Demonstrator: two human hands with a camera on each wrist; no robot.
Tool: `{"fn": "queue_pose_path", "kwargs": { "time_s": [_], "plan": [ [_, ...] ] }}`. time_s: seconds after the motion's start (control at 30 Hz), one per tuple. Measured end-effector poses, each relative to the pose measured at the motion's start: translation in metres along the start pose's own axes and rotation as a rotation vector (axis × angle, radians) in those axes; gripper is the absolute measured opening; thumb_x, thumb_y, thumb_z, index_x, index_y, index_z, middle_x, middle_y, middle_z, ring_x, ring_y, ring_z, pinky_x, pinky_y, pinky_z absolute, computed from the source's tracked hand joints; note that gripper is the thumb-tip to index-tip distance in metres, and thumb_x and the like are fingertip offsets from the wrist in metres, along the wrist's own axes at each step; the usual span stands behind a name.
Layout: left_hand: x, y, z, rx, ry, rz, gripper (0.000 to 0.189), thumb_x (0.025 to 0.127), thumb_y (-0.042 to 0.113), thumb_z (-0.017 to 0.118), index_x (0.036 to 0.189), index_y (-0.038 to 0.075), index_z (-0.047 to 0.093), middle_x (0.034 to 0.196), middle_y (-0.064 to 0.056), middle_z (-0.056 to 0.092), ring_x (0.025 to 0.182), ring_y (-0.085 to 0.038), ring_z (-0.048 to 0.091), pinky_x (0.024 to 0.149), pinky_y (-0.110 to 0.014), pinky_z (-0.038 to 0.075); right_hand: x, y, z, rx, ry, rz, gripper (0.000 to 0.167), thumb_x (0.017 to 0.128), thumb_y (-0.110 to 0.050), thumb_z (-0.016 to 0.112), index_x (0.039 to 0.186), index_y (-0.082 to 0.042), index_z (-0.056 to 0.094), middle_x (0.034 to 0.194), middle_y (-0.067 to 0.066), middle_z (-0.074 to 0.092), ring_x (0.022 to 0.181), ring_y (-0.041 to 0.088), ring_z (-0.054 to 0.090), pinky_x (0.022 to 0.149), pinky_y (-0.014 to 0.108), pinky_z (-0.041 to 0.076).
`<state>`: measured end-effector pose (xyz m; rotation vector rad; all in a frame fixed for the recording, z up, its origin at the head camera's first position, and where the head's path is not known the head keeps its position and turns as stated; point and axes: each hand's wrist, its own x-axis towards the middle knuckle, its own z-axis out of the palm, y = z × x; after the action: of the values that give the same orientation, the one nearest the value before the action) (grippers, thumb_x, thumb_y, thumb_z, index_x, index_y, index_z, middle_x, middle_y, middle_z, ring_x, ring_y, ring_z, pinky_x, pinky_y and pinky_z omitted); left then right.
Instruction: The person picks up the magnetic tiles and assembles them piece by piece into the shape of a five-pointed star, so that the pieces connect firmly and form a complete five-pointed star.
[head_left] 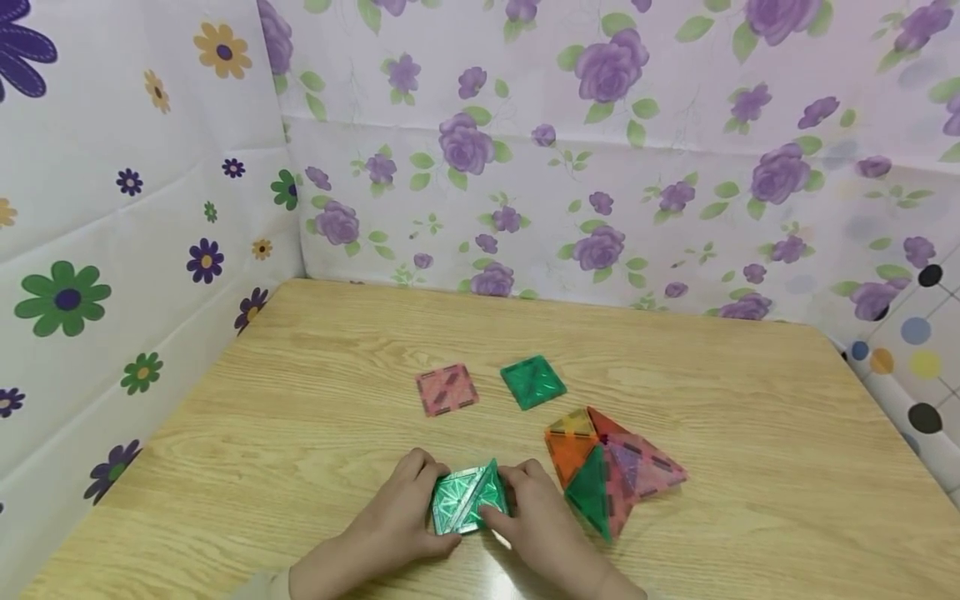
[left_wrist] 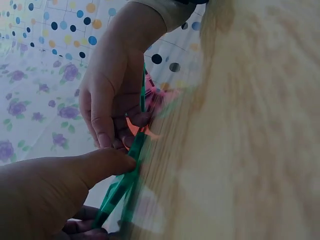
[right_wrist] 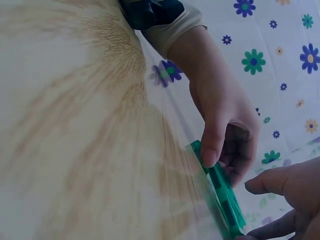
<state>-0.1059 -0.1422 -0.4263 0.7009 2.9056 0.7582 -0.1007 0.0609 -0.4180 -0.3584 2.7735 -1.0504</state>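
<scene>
My left hand (head_left: 405,508) grips the left side of a small stack of green magnetic tiles (head_left: 454,500), its thumb at the near edge. On the stack, a triangular green tile (head_left: 491,492) shows its pointed tip at the far right. My right hand (head_left: 536,521) is bent loosely about the right side of the stack. In the right wrist view, the right thumb (right_wrist: 262,184) stands apart from the tiles while a fingertip meets their end. The left thumb (left_wrist: 117,160) presses on the tiles' face in the left wrist view.
A pink square tile (head_left: 447,390) and a green square tile (head_left: 533,382) lie farther back on the wooden table (head_left: 300,400). Right of my hands is a fan of joined tiles (head_left: 622,475) in orange, red, pink, purple and green. Flowered cloth (head_left: 525,167) hangs behind.
</scene>
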Motion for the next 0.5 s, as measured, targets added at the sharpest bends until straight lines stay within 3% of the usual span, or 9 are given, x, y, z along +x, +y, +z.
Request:
{"fn": "queue_pose_path", "kwargs": {
  "time_s": [0.13,0.37,0.5],
  "plan": [
    [-0.001,0.002,0.001,-0.031,0.003,-0.002,0.074,0.069,0.035,0.085,0.125,-0.004,0.055,0.113,-0.007,0.046,0.102,-0.016,0.049,0.088,-0.035,0.053,-0.001,0.003,-0.002,0.041,0.017,-0.01,0.061,0.084,-0.031,0.074,0.129,0.007,0.056,0.1,0.007,0.053,0.082,0.01,0.05,0.069,0.021,0.047],
    [-0.004,0.009,0.0,-0.022,-0.054,-0.033,0.081,0.073,0.039,0.082,0.132,-0.006,0.051,0.119,-0.009,0.048,0.106,-0.018,0.05,0.092,-0.038,0.052,-0.006,0.002,-0.001,-0.048,-0.009,0.011,0.068,0.083,-0.036,0.074,0.131,0.006,0.054,0.103,0.007,0.053,0.089,0.013,0.052,0.079,0.031,0.052],
    [-0.006,0.009,-0.002,0.027,-0.094,0.024,0.086,0.07,0.05,0.081,0.133,-0.002,0.053,0.12,-0.005,0.05,0.108,-0.017,0.047,0.096,-0.038,0.049,-0.011,0.004,-0.002,-0.102,-0.034,0.003,0.074,0.081,-0.042,0.074,0.131,0.007,0.053,0.106,0.007,0.051,0.094,0.014,0.05,0.084,0.036,0.052]
  ]
}}
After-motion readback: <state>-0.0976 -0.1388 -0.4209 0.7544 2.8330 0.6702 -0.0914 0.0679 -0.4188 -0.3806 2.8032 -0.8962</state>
